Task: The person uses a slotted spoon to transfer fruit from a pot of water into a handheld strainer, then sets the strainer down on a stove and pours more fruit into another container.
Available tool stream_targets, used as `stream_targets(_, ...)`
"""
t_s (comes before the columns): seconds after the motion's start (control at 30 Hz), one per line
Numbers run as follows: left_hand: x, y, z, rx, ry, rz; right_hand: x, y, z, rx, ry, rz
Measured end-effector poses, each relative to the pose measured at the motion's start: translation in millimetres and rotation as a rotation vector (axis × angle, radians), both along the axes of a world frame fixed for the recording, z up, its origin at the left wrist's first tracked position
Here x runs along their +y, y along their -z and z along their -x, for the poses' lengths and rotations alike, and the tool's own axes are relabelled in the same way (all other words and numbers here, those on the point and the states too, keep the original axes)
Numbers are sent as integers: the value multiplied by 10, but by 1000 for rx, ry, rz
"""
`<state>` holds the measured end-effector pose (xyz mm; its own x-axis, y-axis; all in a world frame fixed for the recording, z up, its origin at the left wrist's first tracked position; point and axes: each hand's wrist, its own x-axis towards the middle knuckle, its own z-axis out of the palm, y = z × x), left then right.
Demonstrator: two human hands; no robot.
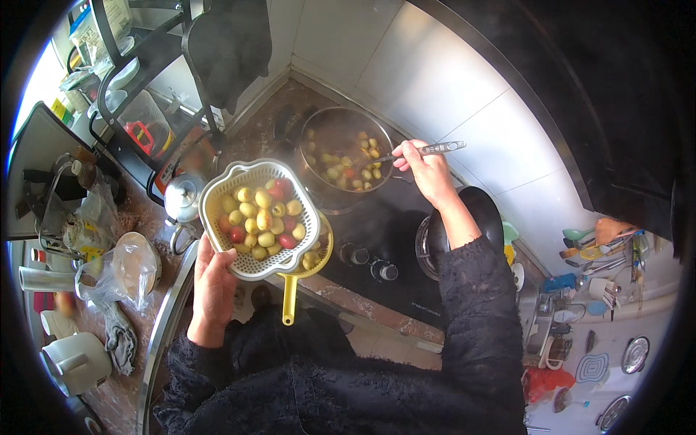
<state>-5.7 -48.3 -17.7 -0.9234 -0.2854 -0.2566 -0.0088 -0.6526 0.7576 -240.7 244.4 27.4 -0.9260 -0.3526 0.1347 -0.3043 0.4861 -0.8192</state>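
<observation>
My left hand (213,277) grips the near left corner of a white plastic colander (217,255), held up in the air. Green and reddish jujube-like fruits (263,220) fill it. Partly hidden beneath is a yellow strainer with a handle (290,299), also with fruits in it. My right hand (427,171) is closed around the metal handle of a utensil (443,148), whose head reaches into a steel pot (347,111) and cannot be made out. Green fruits and a few orange ones (348,168) lie in the steaming pot on the far part of the stove.
A black pan (481,209) sits on the right of the black glass cooktop (380,228), beyond two knobs (386,270). On the left counter are a shiny metal lid (184,197), a white kettle (81,359) and a grey cloth (119,337). A black rack (147,38) stands behind.
</observation>
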Motion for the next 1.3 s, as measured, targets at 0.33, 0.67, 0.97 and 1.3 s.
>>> stream_targets(0.33,1,-21,-14,-24,10,3,10,147,65,-333,116,300)
stream_targets(0.67,10,-50,34,-16,16,0,183,89,74,-374,219,343)
stream_targets(0.97,15,-73,190,-30,87,-20,190,-219,27,-154,301,370)
stream_targets(1.3,120,-142,385,-83,116,-32,120,-639,-173,47,287,330)
